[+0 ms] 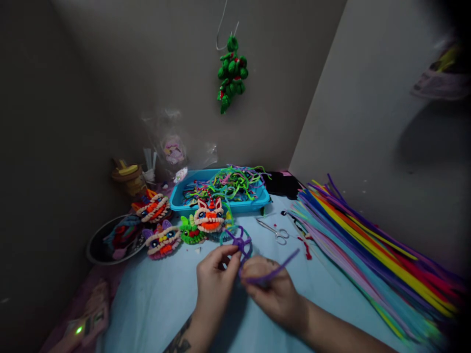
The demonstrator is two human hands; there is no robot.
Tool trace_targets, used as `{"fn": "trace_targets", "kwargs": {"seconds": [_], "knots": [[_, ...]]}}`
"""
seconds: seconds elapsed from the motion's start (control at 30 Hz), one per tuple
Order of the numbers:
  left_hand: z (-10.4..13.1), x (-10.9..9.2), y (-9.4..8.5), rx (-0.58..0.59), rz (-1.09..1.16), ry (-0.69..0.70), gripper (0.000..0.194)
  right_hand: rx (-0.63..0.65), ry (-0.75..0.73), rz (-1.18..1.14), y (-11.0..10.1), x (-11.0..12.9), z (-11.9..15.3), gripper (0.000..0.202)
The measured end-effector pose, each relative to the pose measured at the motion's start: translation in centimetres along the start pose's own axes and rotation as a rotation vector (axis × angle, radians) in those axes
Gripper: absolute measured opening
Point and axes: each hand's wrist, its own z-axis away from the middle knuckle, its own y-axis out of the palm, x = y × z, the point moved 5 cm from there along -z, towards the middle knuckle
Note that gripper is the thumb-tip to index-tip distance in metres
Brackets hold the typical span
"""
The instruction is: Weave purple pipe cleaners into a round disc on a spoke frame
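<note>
Purple fuzzy-wire piece (242,242) is up between both hands, over the pale blue table cover (158,299), roughly mid-frame. Left hand (219,274): thumb and index pinching the piece at its lower edge. Right hand (272,289): thumb and fingers closed on a purple strand (289,261) of it, just beside the left fingertips; free end sticks out up and right past the knuckles. Teal strand (222,239) curves around the piece; can't tell if they're joined.

Near left: blurry pale object with a green light (78,330). Right: big bundle of fuzzy sticks (371,250), mixed colours, fanned toward the near edge.

Past the hands: scissors (280,237) lying flat, blades pointing up-left; red scrap (308,250) near them. Left of that, fuzzy animal heads (164,240) in a cluster, one green, others pale-faced. Dark bowl (96,257) further left, with stuff in it.

Behind: blue tray (239,209) full of tangled offcuts, brown container (130,179) at left. On the back wall: green ornament (232,73) hanging from a wire hook (218,41).
</note>
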Motion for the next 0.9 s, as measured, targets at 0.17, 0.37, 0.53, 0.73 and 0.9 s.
{"fn": "trace_targets", "kwargs": {"seconds": [0.17,0.37,0.53,0.73,0.9], "knots": [[-0.3,0.8,-0.2,-0.031,0.100,-0.114,0.015,0.305,-0.296,-0.023,0.9,2.5,0.3,0.023],[-0.5,1.3,-0.2,-0.022,0.225,-0.183,0.019,-0.063,-0.016,0.167,-1.0,-1.3,0.6,0.032],[-0.6,1.2,-0.2,-0.022,0.313,-0.216,0.022,-0.047,0.057,0.314,-1.0,-2.6,0.5,0.024],[-0.3,1.2,0.1,-0.007,0.350,-0.204,0.019,0.089,-0.064,0.347,0.7,-1.7,0.8,0.021],[-0.1,1.1,0.1,-0.013,0.238,-0.149,0.014,0.051,-0.169,0.134,0.5,-0.6,0.6,0.032]]}}
